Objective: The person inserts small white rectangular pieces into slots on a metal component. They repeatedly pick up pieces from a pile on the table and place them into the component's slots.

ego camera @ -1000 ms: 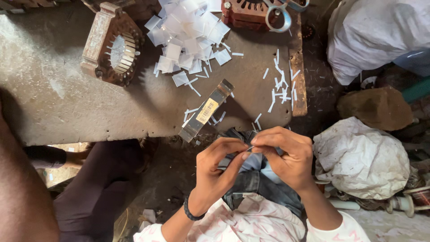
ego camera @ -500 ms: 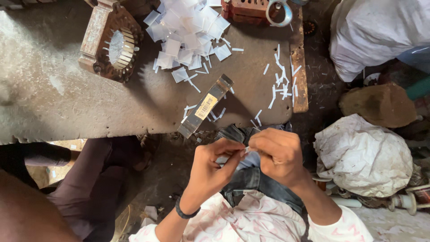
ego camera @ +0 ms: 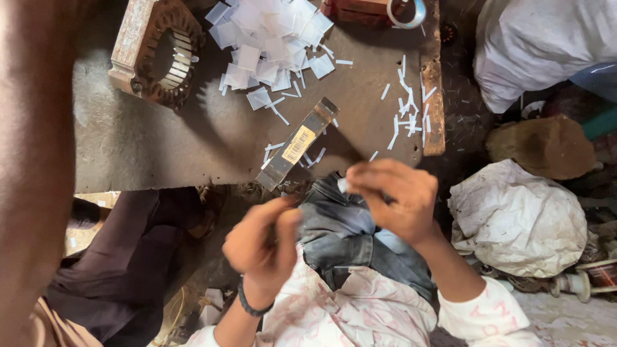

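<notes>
Both hands have drawn apart since the earlier frame. Right hand (ego camera: 393, 196) pinches a small white paper strip (ego camera: 342, 186) above the jeans (ego camera: 334, 228), mostly hidden by its fingers. Left hand (ego camera: 262, 244) is curled narrow; whether it holds anything cannot be told. A paper pile (ego camera: 270, 38) lies on the table (ego camera: 160, 141), cut off above.

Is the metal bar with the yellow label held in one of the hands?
No, the metal bar lies on the table, apart from both the left hand and the right hand.
</notes>
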